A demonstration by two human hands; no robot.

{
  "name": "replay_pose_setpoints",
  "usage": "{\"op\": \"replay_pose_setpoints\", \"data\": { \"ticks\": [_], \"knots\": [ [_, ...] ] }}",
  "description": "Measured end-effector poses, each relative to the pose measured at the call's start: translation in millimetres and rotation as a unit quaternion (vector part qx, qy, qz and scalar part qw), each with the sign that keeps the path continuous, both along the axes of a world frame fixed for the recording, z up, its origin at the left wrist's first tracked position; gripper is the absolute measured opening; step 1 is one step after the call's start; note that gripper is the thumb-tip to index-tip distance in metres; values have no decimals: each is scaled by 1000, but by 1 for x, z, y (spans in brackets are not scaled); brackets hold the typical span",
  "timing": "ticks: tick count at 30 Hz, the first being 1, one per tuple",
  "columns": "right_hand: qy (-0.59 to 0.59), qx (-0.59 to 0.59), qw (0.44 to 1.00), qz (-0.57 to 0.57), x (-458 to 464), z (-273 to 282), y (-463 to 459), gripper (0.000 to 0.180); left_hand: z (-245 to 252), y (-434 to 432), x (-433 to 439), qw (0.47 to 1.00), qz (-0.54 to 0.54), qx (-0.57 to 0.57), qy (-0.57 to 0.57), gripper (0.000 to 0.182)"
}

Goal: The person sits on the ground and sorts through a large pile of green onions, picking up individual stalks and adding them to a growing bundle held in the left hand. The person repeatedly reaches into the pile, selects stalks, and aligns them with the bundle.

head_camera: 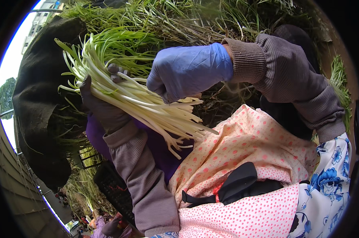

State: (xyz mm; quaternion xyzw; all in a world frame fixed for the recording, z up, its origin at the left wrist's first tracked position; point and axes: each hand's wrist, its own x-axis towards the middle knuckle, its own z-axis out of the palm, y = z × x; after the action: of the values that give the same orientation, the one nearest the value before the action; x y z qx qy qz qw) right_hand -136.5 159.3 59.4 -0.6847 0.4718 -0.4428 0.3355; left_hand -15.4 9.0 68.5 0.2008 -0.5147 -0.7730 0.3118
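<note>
My left hand (103, 101), in a dark glove, grips a bundle of pale chive-like stalks (155, 110) with green leaf tips. The bundle slants across the view, its white ends pointing down to the right, over my patterned apron (242, 134). In a blue glove, my right hand (185, 71) is curled with the knuckles up against the upper side of the white stalks. Its fingertips are mostly hidden, so I cannot tell whether it pinches a stalk.
Loose green and dry stalks (179, 23) lie heaped beyond my hands. Dark cloth (39, 89) hangs over something at the left. A black plastic crate (114, 187) stands at lower left, near another person in purple clothing (100, 227). More green stalks (340, 86) lie at the right.
</note>
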Motion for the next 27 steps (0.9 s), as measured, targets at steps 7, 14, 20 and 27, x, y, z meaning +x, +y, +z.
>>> {"op": "replay_pose_setpoints", "data": {
  "ticks": [7,14,20,27],
  "knots": [
    [-68,13,998,-3,-5,-4,2,13,-6,-12,2,988,-110,76,76,48],
    [-24,26,992,-123,-2,15,8,11,-12,-36,10,944,-216,154,195,42],
    [-12,-39,990,-132,-2,20,12,9,-10,-41,18,938,-212,158,225,39],
    [382,-27,864,-327,-62,-8,18,36,-4,-72,46,925,-220,154,268,36]
  ]
}}
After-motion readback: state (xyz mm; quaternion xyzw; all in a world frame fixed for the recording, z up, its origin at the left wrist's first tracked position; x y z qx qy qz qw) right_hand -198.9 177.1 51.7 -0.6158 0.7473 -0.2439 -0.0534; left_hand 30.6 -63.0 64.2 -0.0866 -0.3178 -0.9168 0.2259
